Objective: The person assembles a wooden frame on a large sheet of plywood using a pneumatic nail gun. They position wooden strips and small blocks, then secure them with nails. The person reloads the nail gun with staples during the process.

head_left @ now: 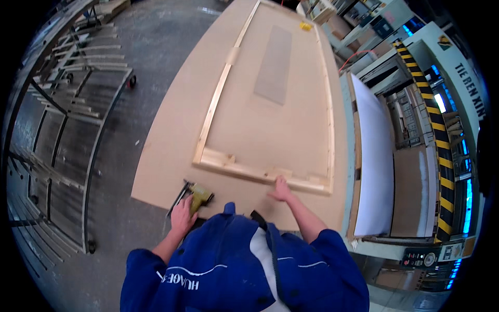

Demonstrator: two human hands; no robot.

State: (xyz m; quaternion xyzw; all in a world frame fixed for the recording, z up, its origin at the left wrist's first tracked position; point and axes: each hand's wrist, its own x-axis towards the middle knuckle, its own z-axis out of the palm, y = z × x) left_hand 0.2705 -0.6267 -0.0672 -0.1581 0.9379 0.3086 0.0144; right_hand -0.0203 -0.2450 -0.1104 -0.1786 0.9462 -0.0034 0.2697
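At the near left corner of a large brown board [171, 130], my left hand [183, 214] is closed on an olive-coloured nail gun [198, 196]. The gun lies low over the board, with its dark magazine on the left. A light wooden frame [234, 161] of long, narrow strips rests on the board. My right hand [281, 192] is at the frame's near rail, its fingertips over the rail's edge and its thumb apart to the left. Small wood blocks sit along the inner side of that rail. Inside the frame lies a grey-brown rectangular strip [274, 65].
On the left stands a metal rack [96, 156] with many bars and wheels. To the right is a large press machine [462, 78] with a yellow-black striped edge [441, 156] and a white sheet [371, 161]. A yellow object [305, 26] sits at the frame's far end.
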